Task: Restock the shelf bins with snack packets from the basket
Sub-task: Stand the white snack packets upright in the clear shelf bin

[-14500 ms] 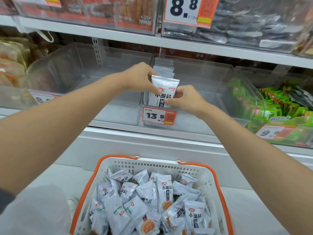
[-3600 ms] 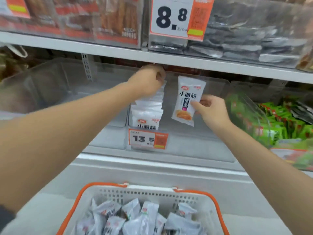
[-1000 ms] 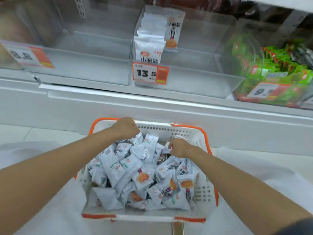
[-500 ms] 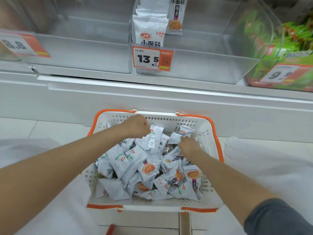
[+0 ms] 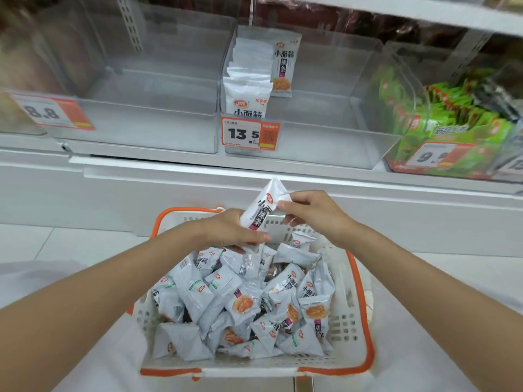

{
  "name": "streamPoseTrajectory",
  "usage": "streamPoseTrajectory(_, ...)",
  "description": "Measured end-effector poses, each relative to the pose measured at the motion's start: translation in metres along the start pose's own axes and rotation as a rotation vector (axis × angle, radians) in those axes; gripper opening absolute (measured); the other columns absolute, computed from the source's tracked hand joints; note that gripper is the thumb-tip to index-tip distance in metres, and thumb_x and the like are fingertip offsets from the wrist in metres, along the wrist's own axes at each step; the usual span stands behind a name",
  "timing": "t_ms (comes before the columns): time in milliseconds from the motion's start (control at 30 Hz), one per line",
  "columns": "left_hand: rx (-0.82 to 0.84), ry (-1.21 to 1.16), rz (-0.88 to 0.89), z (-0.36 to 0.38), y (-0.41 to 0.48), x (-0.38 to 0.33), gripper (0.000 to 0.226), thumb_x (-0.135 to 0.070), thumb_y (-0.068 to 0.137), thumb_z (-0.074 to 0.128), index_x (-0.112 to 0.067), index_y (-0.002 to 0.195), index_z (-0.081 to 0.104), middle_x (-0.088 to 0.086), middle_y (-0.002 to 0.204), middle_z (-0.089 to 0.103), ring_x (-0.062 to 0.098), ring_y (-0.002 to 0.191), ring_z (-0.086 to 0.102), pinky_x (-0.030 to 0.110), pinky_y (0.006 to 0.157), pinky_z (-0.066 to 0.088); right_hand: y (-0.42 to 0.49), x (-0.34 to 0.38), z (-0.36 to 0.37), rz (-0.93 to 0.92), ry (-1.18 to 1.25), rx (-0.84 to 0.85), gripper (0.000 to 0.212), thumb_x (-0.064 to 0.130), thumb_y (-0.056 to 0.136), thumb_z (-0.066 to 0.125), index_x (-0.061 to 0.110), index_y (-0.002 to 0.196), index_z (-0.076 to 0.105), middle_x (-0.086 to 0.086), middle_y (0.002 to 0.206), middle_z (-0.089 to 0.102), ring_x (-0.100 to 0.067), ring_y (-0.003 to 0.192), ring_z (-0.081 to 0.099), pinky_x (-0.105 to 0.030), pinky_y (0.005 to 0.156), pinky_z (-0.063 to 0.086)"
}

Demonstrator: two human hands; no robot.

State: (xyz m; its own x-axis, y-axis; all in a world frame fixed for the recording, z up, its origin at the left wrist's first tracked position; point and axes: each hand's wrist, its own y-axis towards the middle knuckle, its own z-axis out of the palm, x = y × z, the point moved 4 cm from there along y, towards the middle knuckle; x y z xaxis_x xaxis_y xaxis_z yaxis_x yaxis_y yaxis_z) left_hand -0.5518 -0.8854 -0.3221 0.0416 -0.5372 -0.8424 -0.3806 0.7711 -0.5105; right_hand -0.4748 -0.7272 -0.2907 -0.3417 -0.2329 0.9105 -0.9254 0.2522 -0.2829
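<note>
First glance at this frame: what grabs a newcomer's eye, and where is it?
Centre frame, the left hand grips the lower end of a white snack packet while the right hand pinches its top. Below them, the orange-rimmed basket is heaped with matching packets. Above, a clear bin tagged 13.5 holds a short row at its left side.

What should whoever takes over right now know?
Left hand grips the lower end of one white snack packet; right hand pinches its top, above the basket.
Done: a row of packets stands at the left of the 13.5 bin, a single packet beside it.
Left: place the held packet, then the pile of packets in the basket.
</note>
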Motion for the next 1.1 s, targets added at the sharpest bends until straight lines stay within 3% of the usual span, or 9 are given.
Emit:
streamPoseTrajectory(100,-0.052,-0.005,0.018,-0.001,0.003,-0.001,0.015,-0.028,0.086,0.074,-0.018,0.091,0.064,-0.002,0.081,0.074,0.010,0.079,0.071,0.026,0.073,0.058,0.009,0.007,-0.005,-0.076,-0.143,-0.177,0.054,0.046,0.097,0.050,0.002,0.067,0.058,-0.008,0.065,0.055,-0.012,0.057,0.055,-0.027,0.060,0.043)
streamPoseTrajectory(200,-0.050,0.009,0.033,0.000,0.003,-0.004,0.015,-0.031,0.085,0.074,-0.020,0.086,0.064,-0.005,0.076,0.072,0.006,0.072,0.068,0.022,0.067,0.054,0.015,0.011,-0.008,-0.205,-0.321,-0.349,0.057,0.042,0.100,0.048,0.012,0.054,0.033,-0.003,0.051,0.029,-0.010,0.046,0.026,-0.031,0.051,0.024)
streamPoseTrajectory(267,-0.029,0.014,0.041,-0.002,0.003,-0.004,0.019,-0.034,0.082,0.076,-0.019,0.087,0.065,-0.005,0.076,0.071,0.006,0.072,0.067,0.023,0.070,0.054,0.017,0.015,-0.007,-0.285,-0.372,-0.371,0.056,0.037,0.100,0.050,0.015,0.053,0.030,0.003,0.048,0.024,-0.012,0.047,0.022,-0.030,0.050,0.019)
streamPoseTrajectory(433,0.075,0.122,0.044,-0.019,-0.003,-0.010,0.027,-0.031,0.078,0.079,-0.015,0.096,0.068,0.002,0.091,0.075,0.012,0.084,0.068,0.028,0.079,0.054,0.025,0.008,-0.018,-0.348,-0.362,-0.392,0.055,0.035,0.097,0.056,-0.003,0.057,0.054,-0.013,0.049,0.046,-0.012,0.047,0.031,-0.026,0.048,0.023)
streamPoseTrajectory(600,0.110,0.214,0.018,-0.028,-0.001,-0.003,0.026,-0.029,0.077,0.081,-0.012,0.094,0.070,0.004,0.089,0.075,0.014,0.079,0.068,0.030,0.075,0.055,0.024,0.007,-0.010,-0.364,-0.490,-0.332,0.051,0.036,0.099,0.051,0.019,0.053,0.040,0.002,0.049,0.042,-0.013,0.048,0.035,-0.030,0.051,0.026)
streamPoseTrajectory(733,0.143,0.237,0.019,-0.024,-0.001,0.002,0.050,-0.044,0.064,0.087,-0.011,0.095,0.068,0.011,0.091,0.073,0.015,0.078,0.067,0.030,0.075,0.054,0.020,0.013,-0.001,-0.325,-0.233,-0.258,0.037,0.038,0.099,0.051,0.012,0.072,0.051,-0.004,0.057,0.052,-0.009,0.052,0.044,-0.028,0.050,0.033)
streamPoseTrajectory(867,0.158,0.275,0.011,-0.015,-0.001,0.001,0.067,-0.059,0.055,0.082,-0.013,0.101,0.067,0.005,0.095,0.075,0.021,0.087,0.070,0.034,0.077,0.055,0.021,0.012,0.006,-0.341,-0.267,-0.364,0.037,0.039,0.096,0.057,0.017,0.067,0.047,0.005,0.050,0.043,-0.014,0.049,0.038,-0.033,0.050,0.032)
streamPoseTrajectory(1000,0.146,0.220,0.037,-0.011,-0.003,-0.010,0.044,-0.040,0.073,0.083,-0.010,0.100,0.069,0.010,0.096,0.075,0.016,0.082,0.068,0.029,0.072,0.055,0.023,0.017,-0.005,-0.344,-0.252,-0.432,0.040,0.037,0.093,0.062,0.007,0.068,0.053,-0.011,0.055,0.056,-0.033,0.053,0.052,-0.042,0.049,0.041)
streamPoseTrajectory(1100,0.112,0.209,0.064,-0.010,-0.003,-0.019,0.024,-0.026,0.077,0.080,-0.011,0.092,0.069,0.006,0.089,0.074,0.009,0.073,0.065,0.022,0.063,0.051,0.026,0.022,-0.012,-0.343,-0.265,-0.456,0.041,0.037,0.091,0.064,0.004,0.070,0.056,-0.016,0.060,0.061,-0.035,0.060,0.058,-0.041,0.050,0.043)
